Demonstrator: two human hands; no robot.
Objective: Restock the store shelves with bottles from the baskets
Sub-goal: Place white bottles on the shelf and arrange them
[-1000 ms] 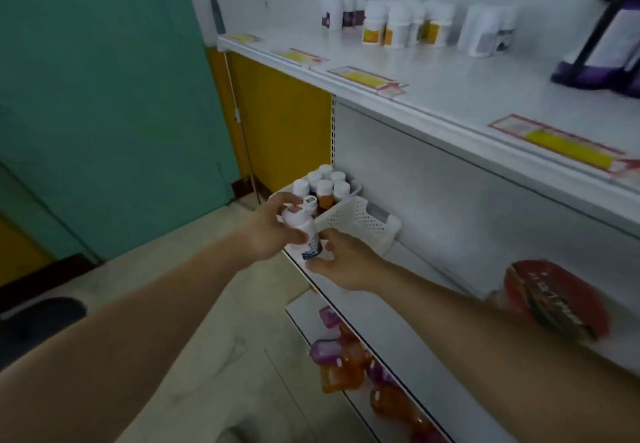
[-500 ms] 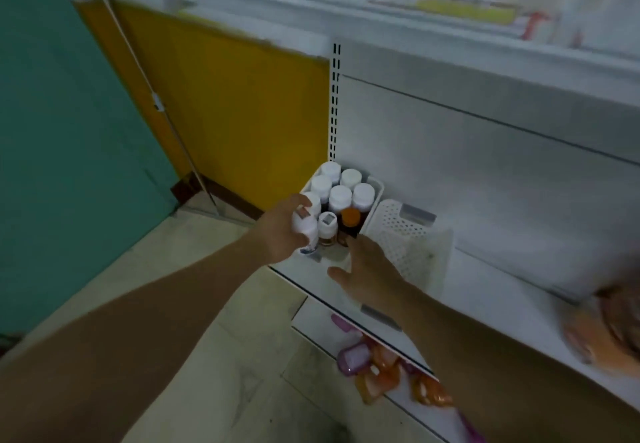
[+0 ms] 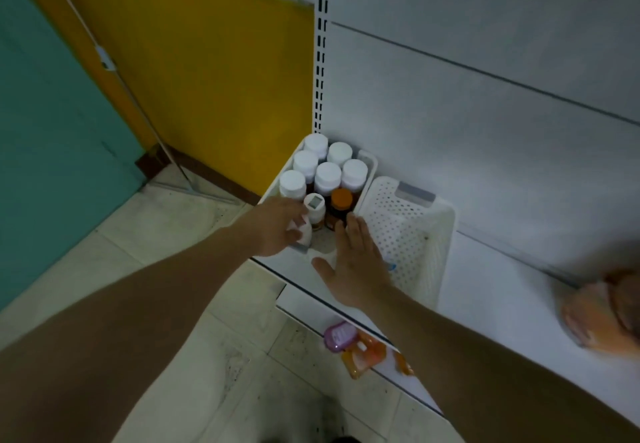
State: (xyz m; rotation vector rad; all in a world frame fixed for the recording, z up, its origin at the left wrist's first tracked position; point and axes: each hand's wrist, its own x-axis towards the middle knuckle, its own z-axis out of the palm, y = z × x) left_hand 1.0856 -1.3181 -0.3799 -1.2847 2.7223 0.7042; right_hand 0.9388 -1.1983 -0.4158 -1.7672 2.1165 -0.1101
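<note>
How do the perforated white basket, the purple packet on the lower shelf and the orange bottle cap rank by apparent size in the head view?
1. Perforated white basket, clearly largest.
2. Purple packet.
3. Orange bottle cap.
The packet and cap look close in size, and the packet lies nearer the camera, so their order is unsure.

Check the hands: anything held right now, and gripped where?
The left hand grips a small white bottle round its body, at the basket's near end. The right hand holds nothing, fingers straight.
</note>
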